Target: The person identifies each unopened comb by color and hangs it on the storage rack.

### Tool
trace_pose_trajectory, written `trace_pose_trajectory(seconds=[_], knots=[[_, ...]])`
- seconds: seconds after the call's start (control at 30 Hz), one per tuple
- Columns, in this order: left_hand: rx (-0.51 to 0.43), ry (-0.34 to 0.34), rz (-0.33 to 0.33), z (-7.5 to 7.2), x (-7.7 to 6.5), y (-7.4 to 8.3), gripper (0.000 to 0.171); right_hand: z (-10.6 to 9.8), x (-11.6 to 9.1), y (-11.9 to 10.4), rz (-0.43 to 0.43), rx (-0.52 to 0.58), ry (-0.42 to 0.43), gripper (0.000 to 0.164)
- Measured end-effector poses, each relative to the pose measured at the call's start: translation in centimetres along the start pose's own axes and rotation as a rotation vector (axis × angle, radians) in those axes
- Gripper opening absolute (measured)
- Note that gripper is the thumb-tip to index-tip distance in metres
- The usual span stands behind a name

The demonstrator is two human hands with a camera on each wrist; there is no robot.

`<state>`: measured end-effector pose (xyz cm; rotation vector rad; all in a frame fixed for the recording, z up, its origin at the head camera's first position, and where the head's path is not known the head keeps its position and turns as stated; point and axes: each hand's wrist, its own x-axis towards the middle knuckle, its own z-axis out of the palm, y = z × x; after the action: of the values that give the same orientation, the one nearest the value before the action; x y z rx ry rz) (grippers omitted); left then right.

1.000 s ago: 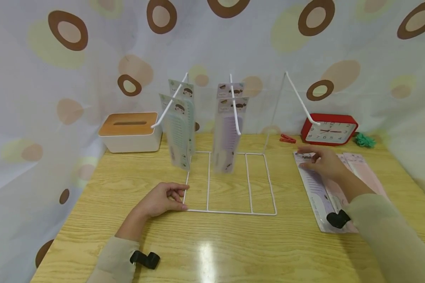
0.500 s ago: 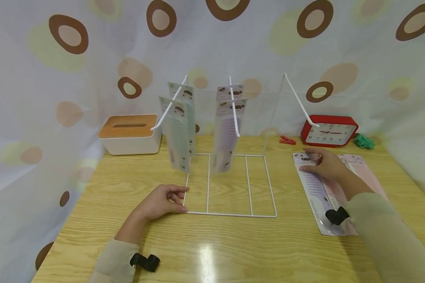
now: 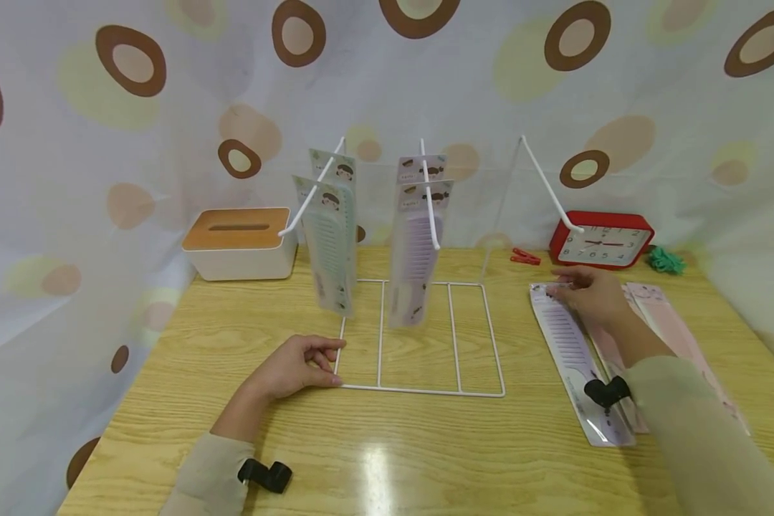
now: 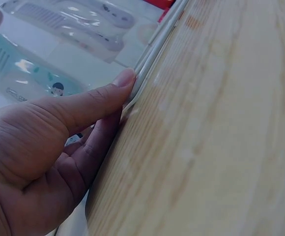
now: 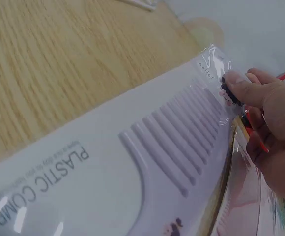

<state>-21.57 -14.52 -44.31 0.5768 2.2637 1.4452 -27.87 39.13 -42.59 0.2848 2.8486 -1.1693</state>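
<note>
My right hand pinches the top end of a packaged lilac plastic comb, thumb over the printed card. In the right wrist view the comb shows its wide teeth and "PLASTIC COMB" lettering. Pink packaged combs lie beside it on the table, partly under my forearm. My left hand grips the near left corner of a white wire display rack, its thumb on the wire. Two green comb packs hang from the left hook and two lilac ones from the middle hook. The right hook is bare.
A tissue box with a wooden lid stands behind left. Along the back right are a red clip, a red alarm clock and a green scrunchie. A patterned curtain backs the table.
The right hand has taken the lilac comb pack by its top; the pack has shifted slightly left and toward me, off the pink ones. The left hand stays on the rack.
</note>
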Motion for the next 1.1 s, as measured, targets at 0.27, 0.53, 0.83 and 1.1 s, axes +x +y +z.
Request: trace_pose_trajectory(seconds=[0.27,0.53,0.83,1.1], knots=[[-0.001,0.003,-0.005,0.1,0.0,0.1,0.063,-1.4,-2.2,-1.7,0.083,0.676,0.056,0.057],[0.004,0.004,-0.004,0.1,0.1,0.0,0.063,-3.4,-6.0,-5.0,-0.069,1.151,-0.020,0.029],[0.004,-0.004,-0.009,-0.1,0.1,-0.2,0.064,-2.9,-10.7,-9.9,-0.258,1.236,-0.123,0.028],[-0.005,-0.007,-0.001,-0.2,0.2,-0.3,0.064,-0.6,-14.4,-14.7,-0.433,1.186,-0.199,0.026]])
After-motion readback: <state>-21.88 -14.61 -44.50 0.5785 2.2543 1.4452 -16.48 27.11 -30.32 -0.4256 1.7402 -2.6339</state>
